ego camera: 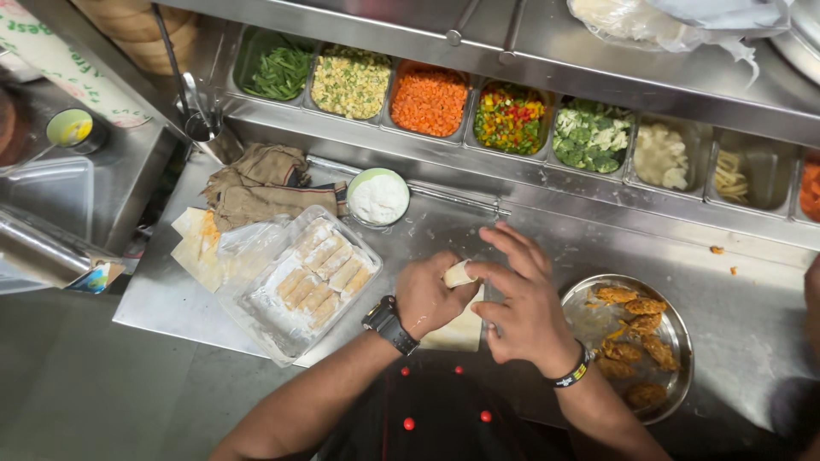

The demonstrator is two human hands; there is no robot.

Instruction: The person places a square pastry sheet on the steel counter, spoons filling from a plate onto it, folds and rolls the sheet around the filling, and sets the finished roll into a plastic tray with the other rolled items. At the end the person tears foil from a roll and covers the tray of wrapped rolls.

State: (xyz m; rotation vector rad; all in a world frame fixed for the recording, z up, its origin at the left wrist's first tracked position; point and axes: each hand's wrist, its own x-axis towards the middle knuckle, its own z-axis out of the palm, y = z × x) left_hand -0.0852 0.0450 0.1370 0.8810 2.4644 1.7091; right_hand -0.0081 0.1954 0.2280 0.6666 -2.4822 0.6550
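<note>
Viewing the steel counter [547,248] from above, left to right. At far left lie folded brown cloths [256,189] and, just beside them, a clear plastic tray [256,320] holding two rows of pale finished rolls [325,271]. A small round bowl of white paste [378,197] stands behind the tray.

At centre, the left hand [427,294], with a dark watch at its wrist, is curled closed around a pale dough roll [459,274]; only one end of the roll shows, sticking out toward the right hand. The roll's long axis runs roughly left to right, slightly raised at its exposed end. A flat pale wrapper sheet [457,333] lies on the counter directly beneath both hands.

The right hand [525,299] touches that exposed end, thumb and forefinger narrowed onto it and the other fingers spread wide above. Both hands meet the roll; the left carries it.

At right, a round steel plate [598,320] holds orange fried pieces [636,329]. Along the back, a row of steel bins [478,98] contains chopped vegetables.
</note>
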